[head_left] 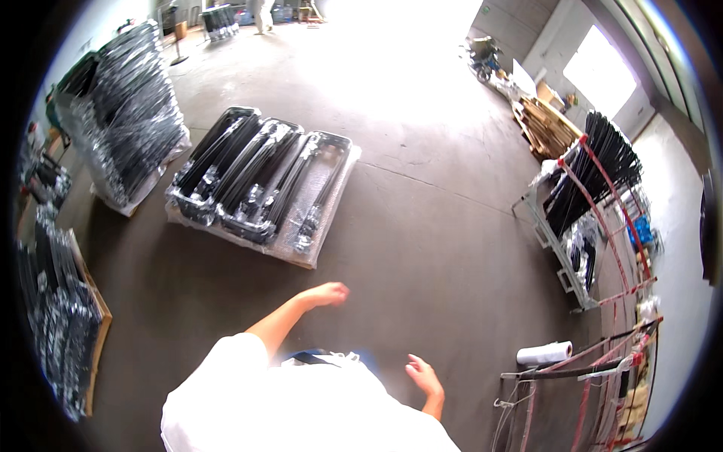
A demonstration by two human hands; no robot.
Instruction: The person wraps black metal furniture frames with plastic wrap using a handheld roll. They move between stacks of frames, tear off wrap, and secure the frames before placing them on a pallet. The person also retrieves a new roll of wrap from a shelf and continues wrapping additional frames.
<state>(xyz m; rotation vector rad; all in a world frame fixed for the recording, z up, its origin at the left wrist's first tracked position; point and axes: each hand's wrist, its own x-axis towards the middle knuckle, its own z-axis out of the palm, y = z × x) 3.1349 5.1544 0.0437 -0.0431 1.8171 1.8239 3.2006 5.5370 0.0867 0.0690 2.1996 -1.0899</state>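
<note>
My left hand [325, 294] is held out ahead of my body above the bare floor, its fingers smeared by motion; nothing shows in it. My right hand [426, 378] hangs lower at my right side, fingers slightly curled and apart, holding nothing. Neither hand touches anything. Nearest to the left hand, a little beyond it, is a low pallet [325, 239] covered in clear plastic. On it lie bundles of long black frames [260, 177], partly wrapped in film, side by side.
A tall film-wrapped stack [132, 113] stands far left, with more black bundles [64, 324] on a pallet nearer. Along the right are a metal rack [561, 260] of black strips, wooden planks [546, 128], a red-and-grey frame [580, 377] and a white film roll [544, 353].
</note>
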